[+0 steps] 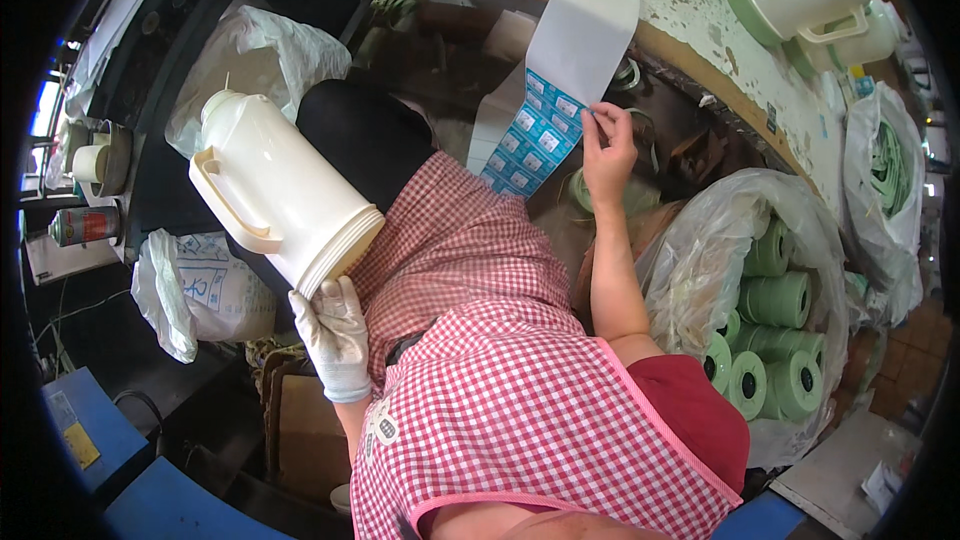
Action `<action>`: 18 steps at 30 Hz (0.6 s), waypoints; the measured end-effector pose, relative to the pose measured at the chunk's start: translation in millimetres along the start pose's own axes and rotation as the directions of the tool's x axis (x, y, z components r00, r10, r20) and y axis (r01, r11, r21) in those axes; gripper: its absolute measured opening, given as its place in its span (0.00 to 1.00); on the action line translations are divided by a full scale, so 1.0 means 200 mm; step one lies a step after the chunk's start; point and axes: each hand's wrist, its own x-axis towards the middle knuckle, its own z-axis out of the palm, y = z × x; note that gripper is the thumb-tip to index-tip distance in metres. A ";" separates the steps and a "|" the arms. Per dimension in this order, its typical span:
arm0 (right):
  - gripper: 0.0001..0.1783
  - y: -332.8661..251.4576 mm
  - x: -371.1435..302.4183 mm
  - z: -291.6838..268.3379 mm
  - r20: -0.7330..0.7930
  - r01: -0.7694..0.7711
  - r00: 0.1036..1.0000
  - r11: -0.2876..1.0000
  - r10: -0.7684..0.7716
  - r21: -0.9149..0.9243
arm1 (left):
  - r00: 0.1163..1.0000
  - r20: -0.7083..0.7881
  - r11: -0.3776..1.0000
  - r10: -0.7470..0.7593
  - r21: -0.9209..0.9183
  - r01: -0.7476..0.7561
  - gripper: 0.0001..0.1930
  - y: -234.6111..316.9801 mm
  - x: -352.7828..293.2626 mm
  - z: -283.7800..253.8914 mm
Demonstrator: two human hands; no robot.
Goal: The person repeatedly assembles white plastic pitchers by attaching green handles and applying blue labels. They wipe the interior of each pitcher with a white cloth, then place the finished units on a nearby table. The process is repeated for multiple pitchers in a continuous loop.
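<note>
1 gloved left hand (pixel 333 338) clamps a cream jug (pixel 290 180), while the outstretched right hand (pixel 611 152) pinches blue labels (pixel 530 143)

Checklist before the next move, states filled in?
1. Left hand at the ringed end of the cream jug: ok, gloved.
2. Left grip firm: cannot tell, fingers partly hidden.
3. Right hand at the right edge of the blue label sheet: ok, thumb and finger pinched.
4. A label peeled free: cannot tell.
5. Green spools inside their plastic bag: ok.
</note>
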 end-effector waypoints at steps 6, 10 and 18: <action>0.09 -0.04 0.00 -0.03 0.033 -0.190 0.981 0.933 0.189 0.306 | 0.998 0.005 0.806 -0.062 0.589 0.047 0.24 0.20 -0.08 0.00; 0.11 -0.08 0.05 -0.06 0.009 -0.094 0.996 0.991 0.093 0.100 | 0.947 0.135 0.222 0.292 0.953 -0.204 0.26 0.39 -0.02 -0.01; 0.08 -0.03 0.07 -0.08 -0.018 0.025 1.000 1.000 -0.025 -0.007 | 0.779 0.519 0.409 0.352 0.663 -0.627 0.23 0.42 0.44 0.19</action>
